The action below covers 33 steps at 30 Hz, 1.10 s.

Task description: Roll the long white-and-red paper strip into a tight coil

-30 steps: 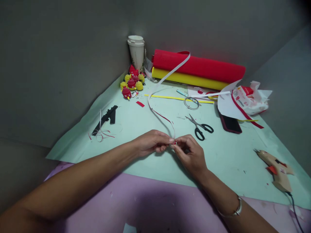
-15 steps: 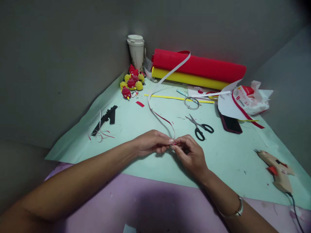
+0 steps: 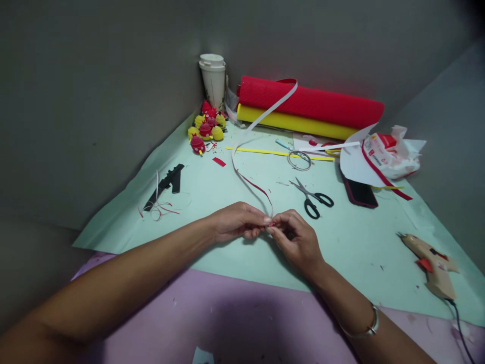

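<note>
Left hand (image 3: 242, 222), right hand (image 3: 297, 242) both pinching near end of long strip (image 3: 265, 114). I'd hold edges flush, tension light, slack untwisted.

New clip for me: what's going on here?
A person's left hand and right hand meet fingertip to fingertip, pinching the near end of a narrow red-and-white strip. What their fingers cover there is too small to make out. The strip curves away across the mat toward the red roll. The scissors lie open beyond the right hand, and the glue gun lies off to the right; neither is held.
</note>
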Tool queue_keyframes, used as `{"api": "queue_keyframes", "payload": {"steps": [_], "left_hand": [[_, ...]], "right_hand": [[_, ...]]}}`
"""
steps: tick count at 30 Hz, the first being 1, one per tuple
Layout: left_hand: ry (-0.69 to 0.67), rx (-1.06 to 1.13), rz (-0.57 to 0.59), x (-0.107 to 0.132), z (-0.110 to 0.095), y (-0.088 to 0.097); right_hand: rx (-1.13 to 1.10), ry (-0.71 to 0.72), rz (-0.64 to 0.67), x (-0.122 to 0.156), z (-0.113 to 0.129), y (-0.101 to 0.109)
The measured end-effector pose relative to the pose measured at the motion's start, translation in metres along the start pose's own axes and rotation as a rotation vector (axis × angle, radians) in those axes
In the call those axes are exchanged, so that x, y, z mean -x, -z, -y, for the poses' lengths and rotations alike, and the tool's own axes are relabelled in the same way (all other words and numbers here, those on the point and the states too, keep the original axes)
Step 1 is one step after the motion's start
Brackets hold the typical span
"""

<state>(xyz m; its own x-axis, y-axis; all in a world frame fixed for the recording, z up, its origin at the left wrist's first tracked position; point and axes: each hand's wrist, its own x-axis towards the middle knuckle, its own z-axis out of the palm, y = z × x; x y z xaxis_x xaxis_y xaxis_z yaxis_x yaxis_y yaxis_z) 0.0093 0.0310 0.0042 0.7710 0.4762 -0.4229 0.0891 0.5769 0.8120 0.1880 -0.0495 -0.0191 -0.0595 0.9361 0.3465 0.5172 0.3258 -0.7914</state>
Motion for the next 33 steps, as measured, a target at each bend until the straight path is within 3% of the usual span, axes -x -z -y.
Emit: {"api": "queue_keyframes", "payload": {"steps": [9, 18, 33], "left_hand": [[0.020, 0.001, 0.006, -0.0002, -0.0004, 0.0004], [-0.026, 0.012, -0.055, -0.0018, 0.0018, -0.0024], [-0.007, -0.014, -0.015, -0.0012, 0.0015, -0.0001]], "right_hand": [[-0.009, -0.012, 0.018, -0.0007, 0.0033, 0.0003], [0.058, 0.012, -0.086, 0.0001, 0.0013, -0.0027], [-0.105, -0.092, 0.018, -0.0023, 0.0002, 0.0006]]}}
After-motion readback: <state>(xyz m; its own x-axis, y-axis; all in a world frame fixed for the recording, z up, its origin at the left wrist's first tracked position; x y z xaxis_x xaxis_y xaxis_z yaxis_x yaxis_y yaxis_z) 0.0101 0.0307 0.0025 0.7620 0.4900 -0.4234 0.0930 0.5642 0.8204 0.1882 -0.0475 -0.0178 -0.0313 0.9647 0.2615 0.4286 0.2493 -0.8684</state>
